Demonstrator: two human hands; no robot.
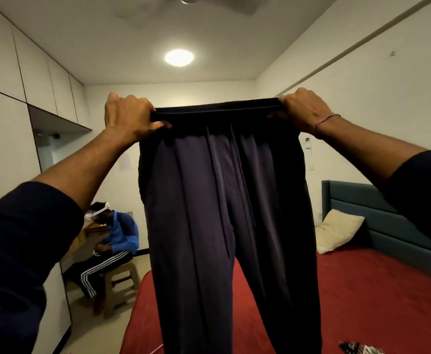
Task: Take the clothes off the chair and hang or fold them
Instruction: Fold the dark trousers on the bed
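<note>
The left hand [130, 117] and right hand [305, 111], well apart, each pinch an end of the waistband of the dark trousers [224, 213], held high over the near end of the red bed [362, 297]; the cloth hangs limp, probably light and creasing easily, so the waistband corners suit gripping

The room is dim and warm-toned, lit mainly by a round ceiling lamp [179, 57] that blows out to a white glare with a soft halo around it. The ceiling fan [186, 3] at the top edge is smeared and pale. The dark trousers [224, 213] are backlit, their folds nearly lost in shadow, and the sleeves at both lower corners are almost black. Wide-angle distortion bends the wall lines and cupboards [18, 72] outward at the edges. The patterned cloth [359, 348] at the bottom right is blurred.
</note>
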